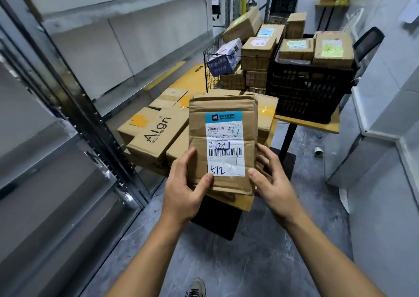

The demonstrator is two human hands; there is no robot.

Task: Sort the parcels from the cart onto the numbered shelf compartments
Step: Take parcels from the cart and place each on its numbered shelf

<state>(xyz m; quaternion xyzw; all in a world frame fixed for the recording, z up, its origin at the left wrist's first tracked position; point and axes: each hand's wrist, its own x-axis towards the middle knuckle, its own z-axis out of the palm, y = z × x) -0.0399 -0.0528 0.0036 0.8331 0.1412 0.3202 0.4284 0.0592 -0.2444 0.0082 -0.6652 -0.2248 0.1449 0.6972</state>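
Parcel (223, 142) – held where?
– Pinched btwn both sets of fingers, above box pile (156, 135). Left hand (183, 192) clasped on lower-left edge, right hand (272, 183) curled round right edge.
Risks?
– Could've slipped w/ one hand freed. Scrawled "1512" on label (224, 144), by left thumb, easily misread: wrong compartment.
Count?
– 1 parcel held, 2 hands, 1 black crate (310, 92) and 1 wire basket (210, 70) beyond fingertips.

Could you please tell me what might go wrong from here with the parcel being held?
The parcel is held only at its lower end by the left hand and right hand, so it might slip. The scrawled number on its label could be misread, sending it to the wrong compartment.
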